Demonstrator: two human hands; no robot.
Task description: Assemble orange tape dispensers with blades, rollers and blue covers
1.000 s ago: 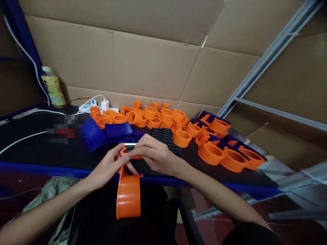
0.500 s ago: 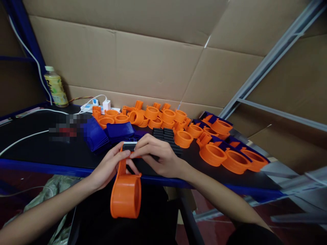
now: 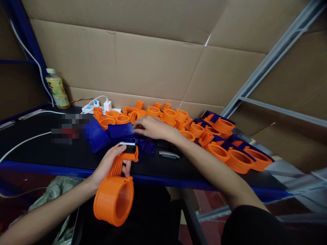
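Looking down from the head camera, the left hand point(image 3: 112, 163) is closed around the ribbed neck of an orange dispenser body point(image 3: 114, 199), held at the near edge of the black table point(image 3: 38, 149) with its wide ring hanging below the edge. A black toothed piece point(image 3: 128, 148) sits at the top end, under the thumb, so that part looks fitted. No blue cover is on the body, unlike the orange-and-blue units point(image 3: 237, 156) lined up on the right. The right hand point(image 3: 150, 127) lies further back, fingers stretched out and apart, its tips at the stack of blue covers point(image 3: 120, 130); nothing shows pinched in it. A metal strip point(image 3: 169, 155) lies loose beside its wrist. The body is glossy orange plastic: an open ring on a flat handle.
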